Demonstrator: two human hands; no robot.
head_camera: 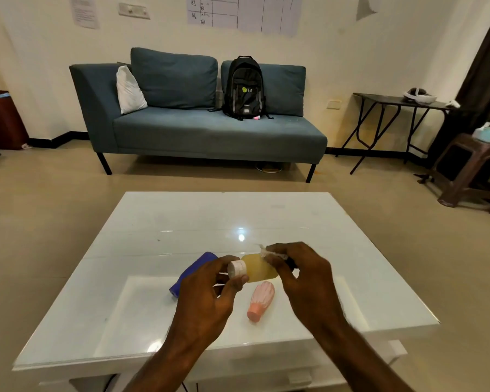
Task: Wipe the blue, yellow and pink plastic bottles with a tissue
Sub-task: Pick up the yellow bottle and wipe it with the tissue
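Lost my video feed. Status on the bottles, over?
Left hand holds yellow bottle by its cap. Right hand rubs tissue on it. Nothing in the way.

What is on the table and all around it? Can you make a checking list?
Surface: white glossy table, a light glare on it.
Job's things: yellow bottle held in the air; blue bottle and pink bottle lying on the table; tissue against the yellow bottle.
Clutter: nothing seen.
Grippers: left hand grips the yellow bottle's cap end; right hand presses the tissue.
Cables: dark cords below the table's front edge.
Surroundings: blue sofa, black backpack, folding table.
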